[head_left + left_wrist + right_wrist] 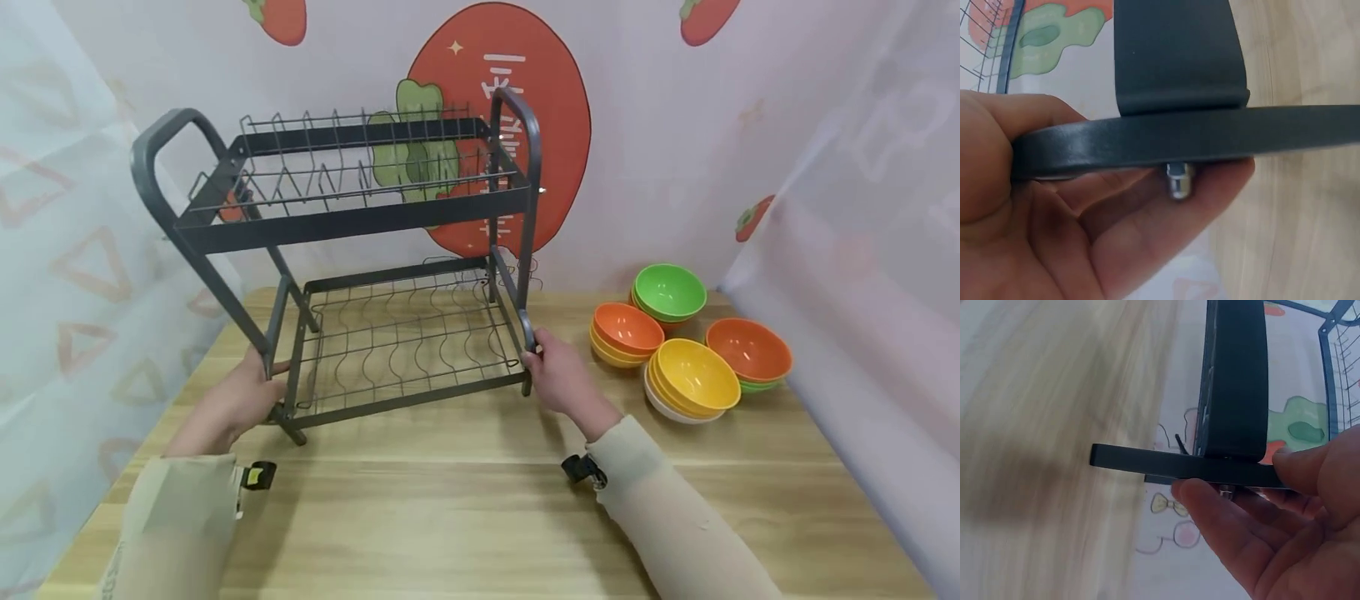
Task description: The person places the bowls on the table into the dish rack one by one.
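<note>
A dark grey two-tier dish rack (360, 218) with wire shelves stands tilted in the head view, its left side nearer and lower. My left hand (243, 390) grips the lower left side frame. In the left wrist view, the thumb lies over the flat bar (1147, 140) and the fingers curl beneath it, beside a silver cap nut (1179, 182). On the opposite side my right hand (561, 375) holds the lower right frame. The right wrist view shows its thumb and fingers pinching the bar (1147, 460), whose end hangs over the wooden surface.
Stacked bowls stand at the right of the wooden table (450, 508): a green-topped stack (670, 292), two orange-topped stacks (628, 327) and a yellow-topped stack (697, 377). A printed backdrop (645, 167) hangs behind the rack, and pale sheets (82, 275) flank the table.
</note>
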